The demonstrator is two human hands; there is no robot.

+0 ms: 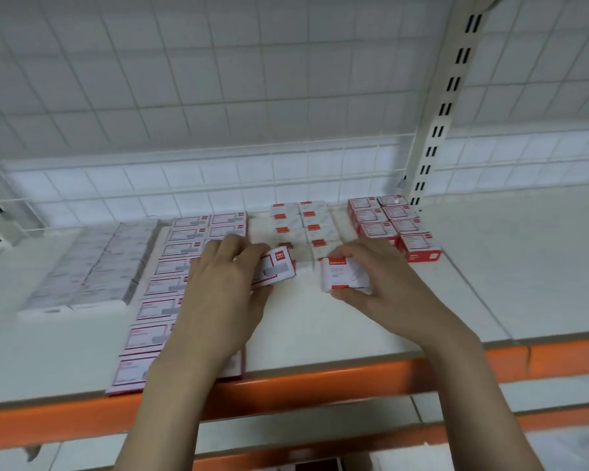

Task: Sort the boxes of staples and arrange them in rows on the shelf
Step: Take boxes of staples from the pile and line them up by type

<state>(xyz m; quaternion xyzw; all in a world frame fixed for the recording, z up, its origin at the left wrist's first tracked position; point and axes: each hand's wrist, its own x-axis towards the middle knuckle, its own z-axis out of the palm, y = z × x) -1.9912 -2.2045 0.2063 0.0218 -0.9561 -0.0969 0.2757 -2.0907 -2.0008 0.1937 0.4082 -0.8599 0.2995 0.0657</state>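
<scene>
**A:** Where is there open room on the shelf (490,266)?

**B:** Bare white surface lies to the right of the boxes and in front of the hands, up to the orange front edge (354,372). A wire grid panel (218,96) closes the back.

**A:** What are the hands doing?

**B:** The left hand (218,294) pinches a red-bordered box (275,268) between thumb and fingers, tilted, long axis running left to right. The right hand (381,277) grips a white box with a red label (344,273), long axis pointing away from the viewer.

**A:** Anything unclear?

**B:** The left arm hides part of the red-bordered rows (170,287). The grey boxes (92,266) at far left are blurred. Behind the hands sit white-and-red rows (303,222) and, to their right, a red block (388,219). All print is unreadable.
</scene>
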